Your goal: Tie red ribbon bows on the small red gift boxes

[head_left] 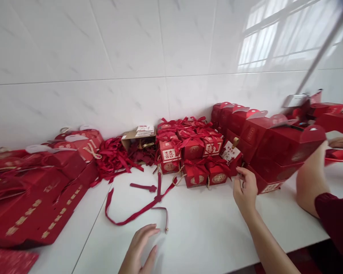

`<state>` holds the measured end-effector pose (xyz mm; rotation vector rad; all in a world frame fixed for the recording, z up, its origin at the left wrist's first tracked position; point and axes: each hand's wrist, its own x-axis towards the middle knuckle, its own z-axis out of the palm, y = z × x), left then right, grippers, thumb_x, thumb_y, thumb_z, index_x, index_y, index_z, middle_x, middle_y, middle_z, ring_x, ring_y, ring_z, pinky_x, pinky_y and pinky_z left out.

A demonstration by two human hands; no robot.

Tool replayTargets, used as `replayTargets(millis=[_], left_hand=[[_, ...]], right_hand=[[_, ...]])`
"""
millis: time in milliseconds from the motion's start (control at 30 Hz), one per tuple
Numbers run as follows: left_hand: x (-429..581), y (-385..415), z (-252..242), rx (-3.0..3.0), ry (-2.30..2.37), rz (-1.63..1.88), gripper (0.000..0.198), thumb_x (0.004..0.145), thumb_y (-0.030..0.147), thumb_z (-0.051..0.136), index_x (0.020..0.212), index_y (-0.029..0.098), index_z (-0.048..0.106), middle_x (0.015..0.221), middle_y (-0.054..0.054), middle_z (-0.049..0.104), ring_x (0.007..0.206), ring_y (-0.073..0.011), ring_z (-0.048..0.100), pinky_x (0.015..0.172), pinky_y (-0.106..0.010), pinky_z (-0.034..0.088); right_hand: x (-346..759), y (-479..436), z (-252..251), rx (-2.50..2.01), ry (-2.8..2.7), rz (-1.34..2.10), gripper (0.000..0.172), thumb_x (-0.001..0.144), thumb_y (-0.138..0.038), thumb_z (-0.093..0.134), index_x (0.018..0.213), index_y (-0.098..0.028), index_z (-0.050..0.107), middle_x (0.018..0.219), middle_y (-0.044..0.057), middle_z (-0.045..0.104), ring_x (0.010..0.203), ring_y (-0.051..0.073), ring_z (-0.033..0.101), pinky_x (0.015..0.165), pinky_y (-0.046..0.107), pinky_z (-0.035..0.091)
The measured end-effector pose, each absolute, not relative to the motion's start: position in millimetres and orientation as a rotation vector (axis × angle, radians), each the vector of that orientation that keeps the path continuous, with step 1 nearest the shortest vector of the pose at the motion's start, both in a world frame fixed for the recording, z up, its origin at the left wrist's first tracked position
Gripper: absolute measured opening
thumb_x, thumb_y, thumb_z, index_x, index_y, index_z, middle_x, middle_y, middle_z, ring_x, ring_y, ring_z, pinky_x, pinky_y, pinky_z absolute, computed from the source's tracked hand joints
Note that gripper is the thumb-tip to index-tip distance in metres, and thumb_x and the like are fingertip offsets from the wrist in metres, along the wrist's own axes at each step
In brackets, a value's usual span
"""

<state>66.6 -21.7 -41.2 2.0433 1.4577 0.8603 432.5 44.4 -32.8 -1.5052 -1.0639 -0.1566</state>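
Note:
My left hand [138,247] lies flat on the white table [205,224] at the bottom centre, fingers stretched out and holding nothing. Its fingertips almost touch the end of a long red ribbon [137,213] that loops across the table. My right hand [245,189] is raised further right, fingers curled together in a pinch beside the small ribbon-tied red boxes [196,173] and the row of larger red boxes [274,152]. What the pinch holds is too small to make out. A white and red tag [231,152] leans just above it.
Flat red box blanks and bags [31,190] are piled at the left. Loose ribbons [114,156] and an open cardboard carton [137,140] sit against the tiled wall. Another person's forearm in a dark red sleeve [311,182] rests at the right, with another hand [341,142] behind it.

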Motion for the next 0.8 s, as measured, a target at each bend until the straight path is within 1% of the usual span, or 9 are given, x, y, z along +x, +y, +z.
replayTargets(millis=[67, 133, 233, 367, 533, 600, 667, 733, 800], left_hand=[[66.3, -23.9, -44.0, 2.166, 1.478, 0.712, 0.030, 0.090, 0.034, 0.048, 0.114, 0.032, 0.066, 0.129, -0.005, 0.062, 0.122, -0.0269, 0.056, 0.097, -0.041, 0.053], [67.3, -24.7, -46.5, 2.254, 1.529, 0.611, 0.033, 0.090, 0.031, 0.047, 0.119, 0.033, 0.064, 0.136, -0.005, 0.057, 0.127, -0.0289, 0.051, 0.098, -0.046, 0.051], [66.6, -21.6, -47.0, 2.323, 1.647, 0.500, 0.040, 0.091, 0.029, 0.044, 0.130, 0.028, 0.056, 0.144, -0.008, 0.049, 0.134, -0.0327, 0.043, 0.102, -0.055, 0.043], [50.8, -11.0, -41.7, 2.328, 1.790, 0.427, 0.045, 0.095, 0.033, 0.039, 0.138, 0.023, 0.047, 0.150, -0.011, 0.042, 0.139, -0.0336, 0.035, 0.105, -0.059, 0.035], [12.3, -3.3, -40.7, 2.227, 1.934, 0.359, 0.049, 0.096, 0.039, 0.035, 0.140, 0.021, 0.044, 0.145, -0.012, 0.048, 0.136, -0.0315, 0.041, 0.107, -0.059, 0.030], [-5.6, -4.2, -46.8, 2.213, 2.002, 0.364, 0.048, 0.093, 0.040, 0.038, 0.135, 0.021, 0.050, 0.142, -0.011, 0.052, 0.132, -0.0315, 0.045, 0.106, -0.057, 0.033], [-23.6, -6.2, -56.4, 2.222, 2.074, 0.451, 0.045, 0.090, 0.041, 0.043, 0.127, 0.020, 0.057, 0.133, -0.011, 0.060, 0.124, -0.0315, 0.053, 0.100, -0.051, 0.040], [-38.9, -9.2, -66.3, 2.233, 2.129, 0.598, 0.038, 0.086, 0.042, 0.049, 0.114, 0.021, 0.065, 0.117, -0.011, 0.069, 0.110, -0.0303, 0.062, 0.091, -0.045, 0.045], [-47.7, -14.8, -71.8, 2.246, 2.174, 0.713, 0.026, 0.084, 0.040, 0.053, 0.095, 0.024, 0.070, 0.100, -0.007, 0.073, 0.095, -0.0281, 0.067, 0.088, -0.044, 0.043]], right_hand=[[400.5, 30.0, -21.5, -1.274, -1.308, -0.194, 0.016, 0.085, -0.016, 0.048, 0.097, -0.019, 0.057, 0.102, 0.012, 0.060, 0.102, 0.027, 0.058, 0.087, 0.047, 0.049], [363.7, 17.1, -14.8, -1.097, -1.722, 0.026, 0.019, 0.087, -0.011, 0.046, 0.098, -0.021, 0.058, 0.097, 0.010, 0.062, 0.091, 0.023, 0.062, 0.079, 0.040, 0.053], [313.3, 6.0, -17.3, -1.062, -2.173, 0.297, 0.027, 0.088, -0.011, 0.045, 0.109, -0.021, 0.060, 0.101, 0.011, 0.064, 0.088, 0.022, 0.063, 0.072, 0.036, 0.056], [277.3, 4.3, -31.8, -1.007, -2.455, 0.361, 0.030, 0.088, -0.015, 0.051, 0.116, -0.022, 0.060, 0.116, 0.011, 0.064, 0.104, 0.027, 0.060, 0.083, 0.041, 0.054], [278.1, 8.5, -47.2, -1.142, -2.497, 0.443, 0.031, 0.089, -0.022, 0.055, 0.119, -0.018, 0.060, 0.125, 0.015, 0.060, 0.115, 0.028, 0.057, 0.096, 0.043, 0.049], [287.9, 14.5, -53.8, -1.290, -2.441, 0.408, 0.032, 0.090, -0.023, 0.054, 0.121, -0.016, 0.060, 0.128, 0.016, 0.059, 0.117, 0.029, 0.056, 0.099, 0.045, 0.048], [301.2, 22.4, -59.6, -1.434, -2.374, 0.345, 0.032, 0.090, -0.022, 0.052, 0.121, -0.014, 0.060, 0.128, 0.018, 0.059, 0.119, 0.031, 0.055, 0.100, 0.048, 0.046], [313.4, 28.0, -61.8, -1.536, -2.289, 0.281, 0.033, 0.089, -0.020, 0.053, 0.120, -0.012, 0.061, 0.128, 0.020, 0.059, 0.121, 0.034, 0.053, 0.101, 0.053, 0.044], [317.3, 26.3, -59.2, -1.547, -2.171, 0.244, 0.034, 0.088, -0.020, 0.052, 0.120, -0.012, 0.061, 0.131, 0.021, 0.056, 0.124, 0.037, 0.049, 0.101, 0.056, 0.041]])
